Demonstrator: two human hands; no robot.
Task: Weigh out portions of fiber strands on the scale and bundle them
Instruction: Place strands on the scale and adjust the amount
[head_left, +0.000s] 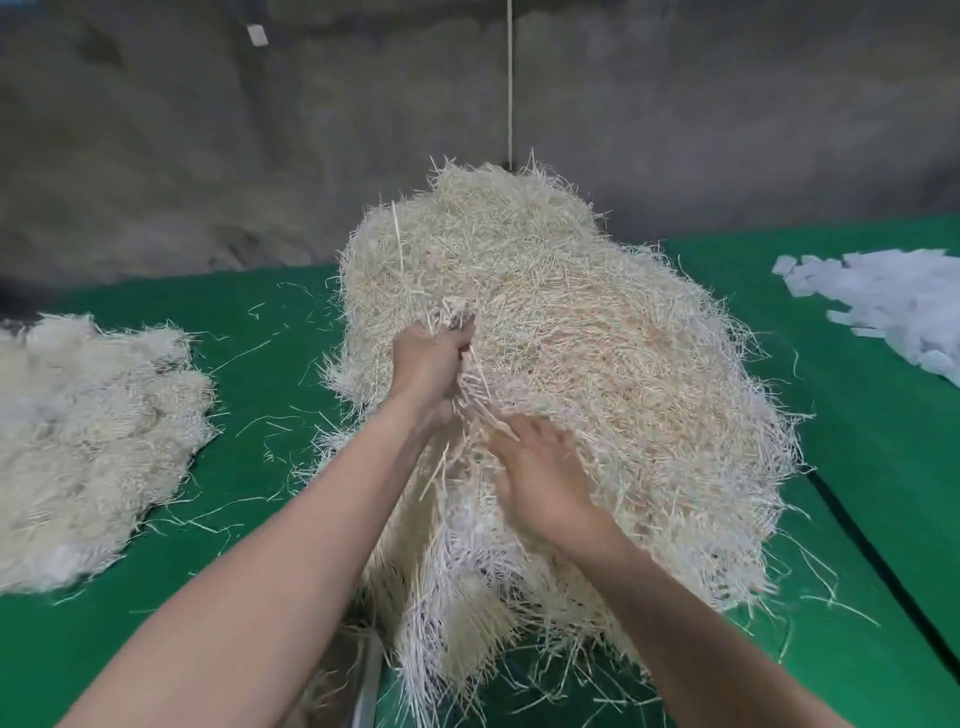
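Note:
A big heap of pale fiber strands (597, 338) rises from the green table (249, 545) in the middle of the view. My left hand (428, 364) is sunk into the heap's near left side, fingers curled round a clump of strands. My right hand (540, 475) lies lower on the heap with fingers spread, its tips among the strands; whether it grasps any I cannot tell, as it is blurred. No scale is visible.
A flatter mass of bundled strands (88, 452) lies at the left edge of the table. White paper strips (883, 296) are piled at the right. Loose strands scatter over the green cover. A cord (510, 83) hangs before the grey wall behind.

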